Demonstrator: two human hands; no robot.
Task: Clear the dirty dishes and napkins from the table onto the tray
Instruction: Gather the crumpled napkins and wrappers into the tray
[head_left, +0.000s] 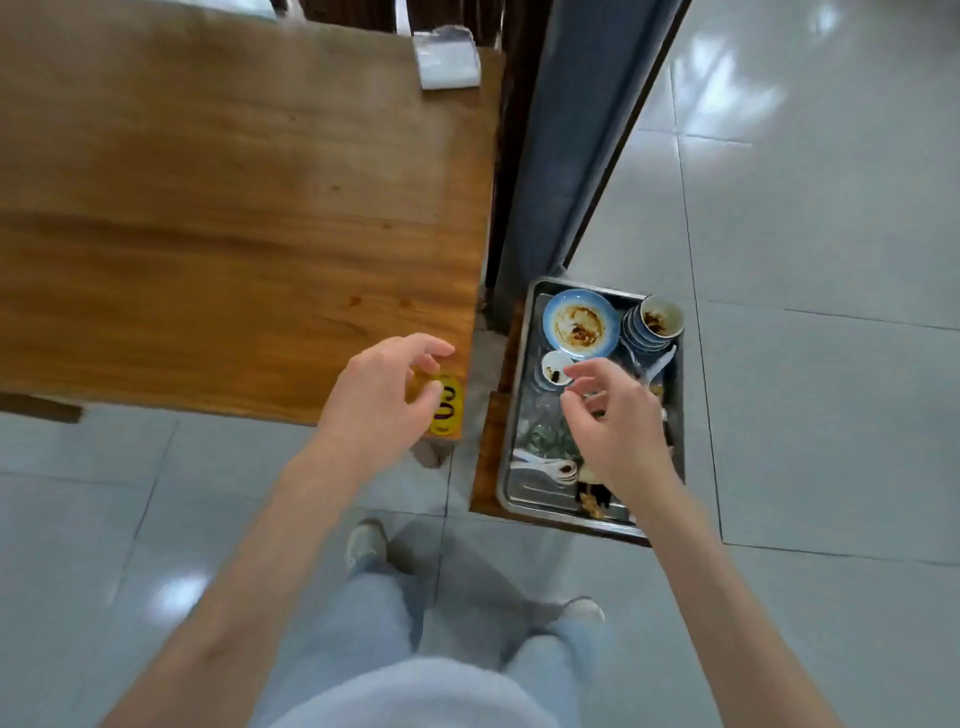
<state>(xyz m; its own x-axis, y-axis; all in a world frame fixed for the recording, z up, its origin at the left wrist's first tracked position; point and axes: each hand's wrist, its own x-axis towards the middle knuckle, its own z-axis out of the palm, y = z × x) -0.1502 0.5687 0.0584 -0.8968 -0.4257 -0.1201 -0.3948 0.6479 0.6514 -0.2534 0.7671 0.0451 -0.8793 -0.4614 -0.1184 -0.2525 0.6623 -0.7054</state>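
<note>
Now we see the left hand (382, 400) loosely curled, holding nothing, over the table (218, 208) corner, right hand (615, 421) relaxed above the tray (511, 488), stained plate (580, 325), stacked bowls (652, 325), perhaps spoons (545, 467), inside.

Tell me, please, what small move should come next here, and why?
Probably reach the left hand toward the white napkin packet at the wooden table's far corner: both hands hold nothing, and the dishes already sit in the metal tray.
</note>
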